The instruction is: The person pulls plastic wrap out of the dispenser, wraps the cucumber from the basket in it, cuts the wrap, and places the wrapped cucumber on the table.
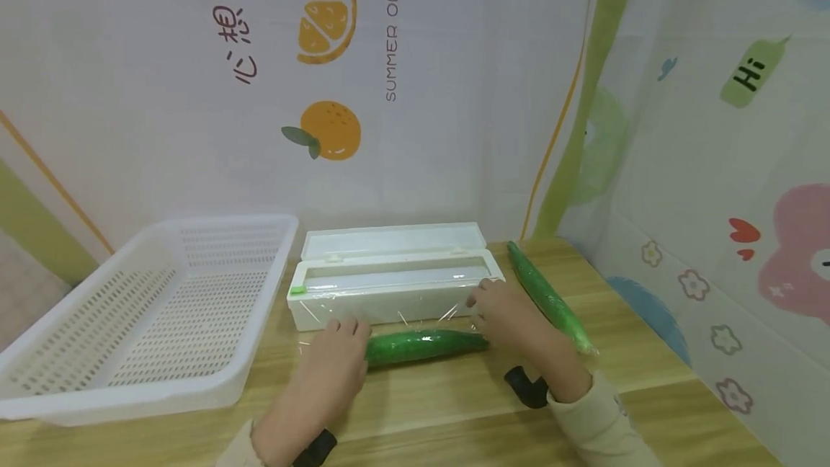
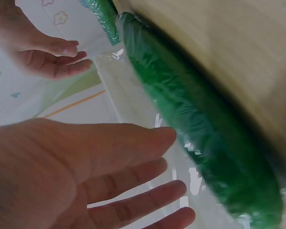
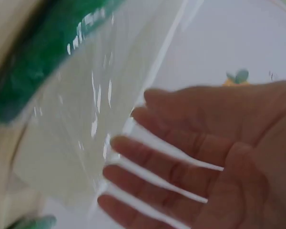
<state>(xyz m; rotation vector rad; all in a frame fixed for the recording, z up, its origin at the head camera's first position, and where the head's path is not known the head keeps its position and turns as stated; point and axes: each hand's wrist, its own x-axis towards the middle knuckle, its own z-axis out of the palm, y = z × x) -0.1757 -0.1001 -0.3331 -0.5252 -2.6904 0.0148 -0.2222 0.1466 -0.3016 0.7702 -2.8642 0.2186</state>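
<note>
A cucumber (image 1: 421, 346) under clear plastic wrap (image 2: 195, 180) lies on the table in front of a white wrap dispenser box (image 1: 395, 306). The film runs from the box to the cucumber. My left hand (image 1: 337, 355) is at the cucumber's left end; in the left wrist view its fingers (image 2: 133, 179) are loosely extended beside the wrapped cucumber, with nothing gripped. By the box's front right corner is my right hand (image 1: 506, 312). The right wrist view shows its fingers (image 3: 152, 157) nearly straight, tips at the film along the box edge.
A second cucumber (image 1: 547, 298) lies to the right of the box, close to my right forearm. The box's lid (image 1: 395, 238) is raised at the back, and a green slider (image 1: 297, 290) sits at its left end. At left stands a white perforated basket (image 1: 249, 366).
</note>
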